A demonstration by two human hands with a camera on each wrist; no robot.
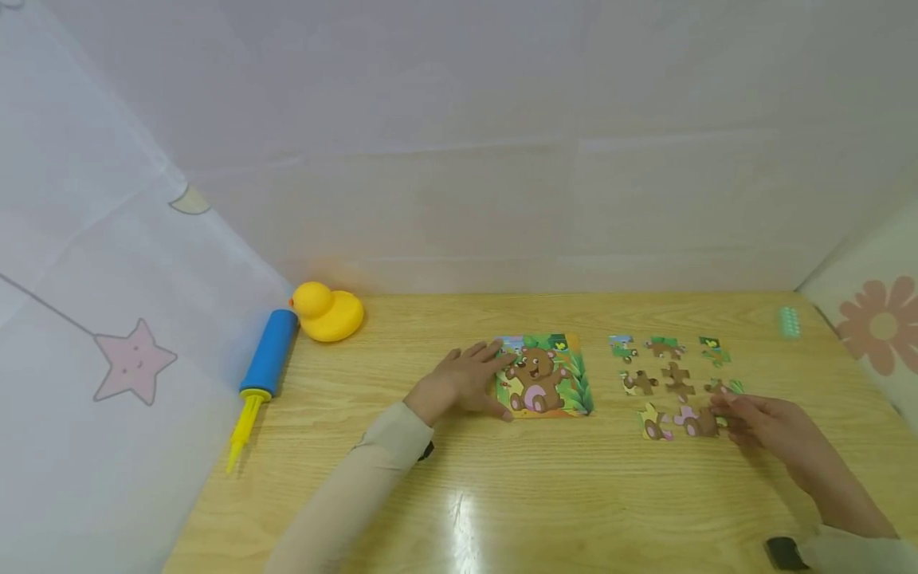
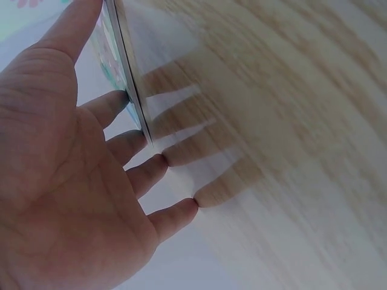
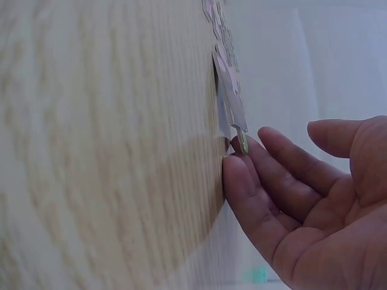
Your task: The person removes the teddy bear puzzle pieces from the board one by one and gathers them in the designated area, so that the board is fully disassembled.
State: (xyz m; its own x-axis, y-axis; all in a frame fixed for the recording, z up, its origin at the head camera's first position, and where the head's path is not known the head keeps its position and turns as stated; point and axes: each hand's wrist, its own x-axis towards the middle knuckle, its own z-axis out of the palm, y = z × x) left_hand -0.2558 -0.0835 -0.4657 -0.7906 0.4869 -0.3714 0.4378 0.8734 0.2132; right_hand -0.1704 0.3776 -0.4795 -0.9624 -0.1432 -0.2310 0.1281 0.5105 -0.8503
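Note:
A square bear picture board (image 1: 541,379) lies flat on the table. My left hand (image 1: 466,379) is at its left side with fingers spread; in the left wrist view the thumb (image 2: 75,30) reaches the board's edge and the other fingertips touch down along it. To the right, loose jigsaw pieces lie in rows, including a brown-bodied piece (image 1: 674,379). My right hand (image 1: 767,430) is at the right end of the lower row, beside a pink and brown jigsaw piece (image 1: 696,421). In the right wrist view a tilted piece (image 3: 230,90) has its raised edge at the fingertips, thumb apart.
A yellow rubber duck (image 1: 330,311) sits at the back left, with a blue and yellow hand pump (image 1: 268,355) lying beside it. A small mint-green item (image 1: 790,322) rests near the back right corner. A pale fabric wall (image 1: 459,215) rises along the table's back edge.

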